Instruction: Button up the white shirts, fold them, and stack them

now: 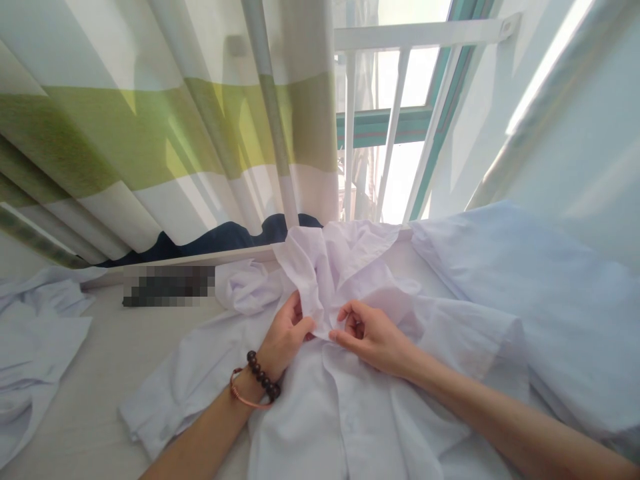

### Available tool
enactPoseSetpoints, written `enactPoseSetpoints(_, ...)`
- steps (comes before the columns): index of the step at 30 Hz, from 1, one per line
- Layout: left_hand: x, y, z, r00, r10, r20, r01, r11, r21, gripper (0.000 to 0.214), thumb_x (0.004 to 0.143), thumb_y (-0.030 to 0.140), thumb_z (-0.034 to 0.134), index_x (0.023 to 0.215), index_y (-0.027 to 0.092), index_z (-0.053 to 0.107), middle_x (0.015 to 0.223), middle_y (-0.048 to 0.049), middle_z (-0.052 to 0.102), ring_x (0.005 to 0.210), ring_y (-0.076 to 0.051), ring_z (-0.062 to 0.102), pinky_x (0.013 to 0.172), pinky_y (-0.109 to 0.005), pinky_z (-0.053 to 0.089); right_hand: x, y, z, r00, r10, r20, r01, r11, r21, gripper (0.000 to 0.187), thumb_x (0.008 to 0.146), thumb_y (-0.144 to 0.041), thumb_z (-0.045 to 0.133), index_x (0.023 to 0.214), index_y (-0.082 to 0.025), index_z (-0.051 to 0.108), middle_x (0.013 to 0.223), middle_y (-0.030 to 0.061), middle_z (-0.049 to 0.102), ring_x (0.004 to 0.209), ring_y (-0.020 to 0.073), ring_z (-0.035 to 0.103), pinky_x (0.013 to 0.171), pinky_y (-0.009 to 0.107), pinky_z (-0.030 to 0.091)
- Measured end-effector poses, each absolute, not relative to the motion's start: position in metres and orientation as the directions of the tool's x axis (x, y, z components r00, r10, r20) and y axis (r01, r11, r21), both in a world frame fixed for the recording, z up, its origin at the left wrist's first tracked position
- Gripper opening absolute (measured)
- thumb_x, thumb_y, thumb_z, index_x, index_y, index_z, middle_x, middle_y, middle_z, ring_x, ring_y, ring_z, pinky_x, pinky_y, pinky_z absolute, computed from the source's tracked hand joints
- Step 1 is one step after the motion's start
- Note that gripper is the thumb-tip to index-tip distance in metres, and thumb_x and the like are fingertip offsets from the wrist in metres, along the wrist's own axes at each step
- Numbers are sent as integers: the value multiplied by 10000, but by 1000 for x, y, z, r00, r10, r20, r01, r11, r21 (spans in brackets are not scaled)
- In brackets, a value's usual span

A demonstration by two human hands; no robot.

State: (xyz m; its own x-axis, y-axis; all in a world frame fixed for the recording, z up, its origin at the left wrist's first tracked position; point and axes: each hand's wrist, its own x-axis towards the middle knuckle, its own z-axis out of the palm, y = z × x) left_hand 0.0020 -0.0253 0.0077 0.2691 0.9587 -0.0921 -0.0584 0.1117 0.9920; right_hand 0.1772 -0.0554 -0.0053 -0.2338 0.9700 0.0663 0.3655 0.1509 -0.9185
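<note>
A white button-up shirt lies spread on a pale surface in front of me, its collar end towards the window and a short sleeve out to the left. My left hand pinches the shirt's cloth near the collar between thumb and fingers; a dark bead bracelet and a copper-coloured bangle circle that wrist. Just right of it, my right hand has its fingers curled, with thumb and forefinger pinching the front edge of the same shirt. The fabric between the hands is bunched and raised.
Folded white cloth is piled at the right. More white garments lie at the far left. A blurred dark object rests near the back edge. Behind stand a green-striped curtain and a white railing before the window.
</note>
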Motion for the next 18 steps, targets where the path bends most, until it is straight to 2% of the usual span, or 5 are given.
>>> enactPoseSetpoints(3, 1, -22, 2, 205, 973, -106, -157, 139, 978, 382, 667, 147, 634, 1043, 183, 577, 931, -13, 666, 752, -155, 580, 646, -247, 470, 179, -55, -8, -250, 967, 49, 309, 128, -942, 162, 805, -197, 536, 965, -179, 519, 591, -86, 459, 441, 62, 419, 402, 183, 343)
enactPoseSetpoints(6, 1, -19, 0, 164, 982, -94, -310, 141, 940, 309, 675, 137, 634, 976, 183, 583, 911, -9, 668, 765, -161, 586, 668, -262, 468, 181, -56, -7, -239, 971, -19, 267, 47, -962, 373, 793, -142, 448, 1163, -183, 477, 611, -97, 433, 359, 59, 393, 297, 173, 328)
enactPoseSetpoints(10, 1, -19, 4, 181, 982, -59, -509, 145, 849, 281, 704, 171, 587, 984, 189, 594, 980, -20, 675, 859, -182, 597, 763, -295, 474, 184, -55, 1, -271, 957, -101, 297, -16, -955, 576, 770, -120, 416, 1345, -153, 405, 511, -114, 443, 316, 76, 402, 270, 169, 360)
enactPoseSetpoints(14, -2, -18, 4, 244, 965, -90, -539, 213, 815, 257, 648, 178, 530, 885, 157, 627, 819, -15, 664, 714, -153, 571, 673, -274, 472, 185, -53, 5, -319, 931, -178, 341, -63, -938, 504, 779, -117, 385, 1263, -150, 521, 392, -113, 441, 281, 74, 381, 269, 151, 330)
enactPoseSetpoints(18, -5, -15, 0, 230, 966, -117, -521, 224, 823, 147, 624, 123, 532, 739, 143, 621, 679, 9, 616, 612, -116, 522, 571, -234, 436, 183, -53, 0, -278, 937, -210, 324, -115, -939, 285, 797, -131, 374, 963, -179, 600, 354, -99, 452, 273, 67, 378, 268, 138, 285)
